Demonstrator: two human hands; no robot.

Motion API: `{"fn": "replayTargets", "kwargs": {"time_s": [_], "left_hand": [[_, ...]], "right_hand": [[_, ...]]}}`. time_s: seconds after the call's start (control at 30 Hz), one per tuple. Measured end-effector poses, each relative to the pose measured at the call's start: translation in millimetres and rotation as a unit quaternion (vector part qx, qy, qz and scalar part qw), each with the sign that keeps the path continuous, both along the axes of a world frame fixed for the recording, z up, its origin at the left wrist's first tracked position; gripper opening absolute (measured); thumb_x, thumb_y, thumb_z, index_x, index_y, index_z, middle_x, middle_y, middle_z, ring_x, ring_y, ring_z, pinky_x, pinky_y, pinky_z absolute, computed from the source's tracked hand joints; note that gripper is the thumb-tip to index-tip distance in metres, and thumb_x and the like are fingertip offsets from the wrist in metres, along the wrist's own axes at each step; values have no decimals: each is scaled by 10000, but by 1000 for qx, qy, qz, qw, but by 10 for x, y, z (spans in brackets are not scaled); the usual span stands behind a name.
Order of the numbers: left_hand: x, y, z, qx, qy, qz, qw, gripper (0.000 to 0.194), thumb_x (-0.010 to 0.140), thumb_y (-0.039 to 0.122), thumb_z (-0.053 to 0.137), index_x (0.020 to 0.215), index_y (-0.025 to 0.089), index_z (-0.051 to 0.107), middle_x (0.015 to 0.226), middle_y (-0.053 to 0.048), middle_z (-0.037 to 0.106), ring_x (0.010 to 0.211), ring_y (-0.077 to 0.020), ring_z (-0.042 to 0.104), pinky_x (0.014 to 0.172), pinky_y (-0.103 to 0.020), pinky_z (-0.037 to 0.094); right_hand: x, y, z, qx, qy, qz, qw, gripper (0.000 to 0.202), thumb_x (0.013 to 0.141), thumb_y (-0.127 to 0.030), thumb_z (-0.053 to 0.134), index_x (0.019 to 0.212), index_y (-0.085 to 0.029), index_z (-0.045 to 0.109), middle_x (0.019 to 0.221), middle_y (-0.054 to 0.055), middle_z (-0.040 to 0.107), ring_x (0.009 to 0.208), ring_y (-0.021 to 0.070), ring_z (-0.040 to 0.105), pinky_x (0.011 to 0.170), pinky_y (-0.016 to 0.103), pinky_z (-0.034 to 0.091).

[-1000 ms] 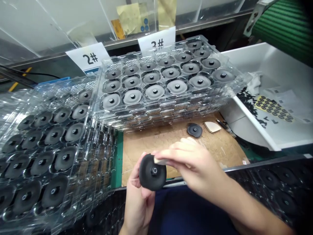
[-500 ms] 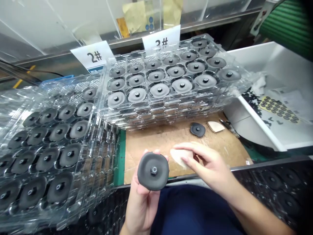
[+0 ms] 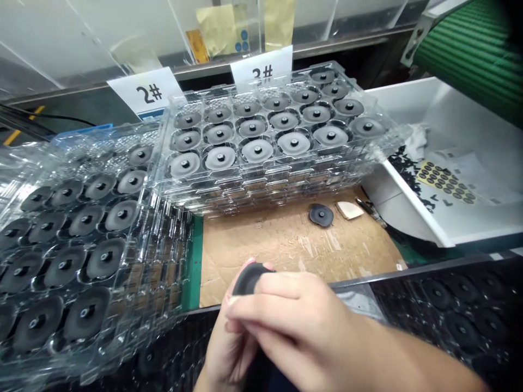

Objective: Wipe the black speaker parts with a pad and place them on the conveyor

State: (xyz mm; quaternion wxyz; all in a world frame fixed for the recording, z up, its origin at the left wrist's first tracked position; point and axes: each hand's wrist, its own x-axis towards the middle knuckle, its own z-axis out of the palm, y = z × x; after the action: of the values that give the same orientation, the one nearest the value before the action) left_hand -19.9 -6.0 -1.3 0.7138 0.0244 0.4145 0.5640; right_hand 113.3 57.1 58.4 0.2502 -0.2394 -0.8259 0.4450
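Note:
My left hand (image 3: 229, 337) grips a black rounded rubber-like disc (image 3: 248, 277), held above the front edge of the cardboard. Over the disc's face lies my right hand (image 3: 290, 310), its fingers bent and pressed together. Only a pale sliver at the right fingertips suggests the white pad, mostly hidden by the hand. The disc's centre stud is covered too. Another black disc with a stud (image 3: 321, 215) rests on the cardboard (image 3: 265, 234), beside a cream wedge-shaped pad (image 3: 350, 210).
Stacked clear trays (image 3: 261, 174) of black discs stand behind the cardboard, with more trays (image 3: 134, 272) at left. To the right is a white bin (image 3: 425, 212) holding black scraps and a yellow sticker sheet (image 3: 445, 179). A dark pen-like tool (image 3: 371, 211) lies beside it.
My right hand has moved left from beside the disc onto its face, taking the white pad with it. The left hand still holds the disc. The view has shifted slightly.

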Motion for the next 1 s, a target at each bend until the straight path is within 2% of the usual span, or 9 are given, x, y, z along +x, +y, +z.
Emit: {"fn": "replayTargets", "kwargs": {"time_s": [0.1, 0.3, 0.37, 0.5, 0.63, 0.7, 0.8, 0.9, 1.0], "left_hand": [[-42, -4, -11, 30, -46, -21, 998, 497, 531, 269, 804, 1008, 295, 667, 1043, 3, 701, 987, -178, 623, 871, -224, 488], [-60, 30, -120, 71, -146, -40, 986, 383, 762, 268, 617, 1142, 305, 586, 1115, -21, 672, 1033, -176, 606, 913, -276, 471], [-87, 31, -99, 92, -174, -43, 980, 366, 760, 335, 602, 1125, 316, 598, 1131, -15, 663, 1064, -199, 589, 938, -306, 453], [-146, 24, -26, 92, -182, -82, 976, 496, 665, 410, 663, 1146, 314, 586, 1252, -48, 582, 1113, -247, 550, 950, -299, 430], [-138, 28, -21, 75, -167, -81, 980, 449, 669, 402, 659, 1106, 311, 615, 1203, -30, 620, 1099, -249, 559, 934, -302, 443], [-120, 28, -30, 62, -158, -83, 982, 416, 669, 385, 664, 1080, 324, 630, 1176, -17, 639, 1077, -246, 576, 927, -309, 451], [-91, 22, -28, 63, -148, -89, 983, 449, 651, 385, 684, 1091, 317, 625, 1188, -27, 631, 1071, -262, 580, 918, -326, 461], [-48, 14, -8, 73, -133, -84, 985, 522, 615, 419, 705, 1114, 294, 614, 1180, -49, 634, 1071, -284, 577, 898, -340, 476], [5, 10, 19, 60, -100, -74, 990, 531, 603, 368, 743, 1111, 273, 618, 1111, -46, 670, 1012, -236, 613, 869, -288, 485]], "right_hand": [[187, -17, 44, -60, -64, 12, 996, 228, 839, -58, 492, 973, -185, 627, 849, -13, 611, 747, 73, 550, 679, 152, 428], [266, 105, -175, 108, -50, -125, 985, 318, 841, -41, 436, 1038, -199, 630, 827, 37, 630, 725, 152, 526, 665, 284, 416], [264, 164, -348, 54, 6, -131, 990, 287, 860, -81, 458, 1025, -231, 638, 891, 26, 645, 781, 148, 558, 698, 272, 440], [336, 105, -870, -129, -15, -281, 951, 222, 887, -254, 480, 1080, -238, 587, 1042, 30, 636, 894, 155, 598, 720, 242, 488], [415, -92, -1416, -142, -71, -280, 947, 228, 856, -262, 480, 1019, -194, 624, 926, 58, 670, 789, 189, 623, 678, 301, 501], [440, -111, -1504, -135, -82, -259, 953, 195, 832, -264, 509, 930, -201, 665, 850, 43, 679, 788, 197, 623, 702, 318, 495], [467, -12, -1265, -125, -86, -268, 951, 207, 851, -267, 490, 946, -193, 659, 886, 48, 676, 812, 188, 618, 707, 306, 490], [443, 79, -742, -94, -51, -294, 950, 203, 873, -245, 489, 1043, -220, 597, 993, 33, 653, 835, 154, 605, 673, 250, 480], [347, 54, -318, 42, 34, -216, 975, 279, 853, -153, 530, 1118, -240, 555, 1004, 11, 655, 842, 141, 595, 716, 254, 458]]}}
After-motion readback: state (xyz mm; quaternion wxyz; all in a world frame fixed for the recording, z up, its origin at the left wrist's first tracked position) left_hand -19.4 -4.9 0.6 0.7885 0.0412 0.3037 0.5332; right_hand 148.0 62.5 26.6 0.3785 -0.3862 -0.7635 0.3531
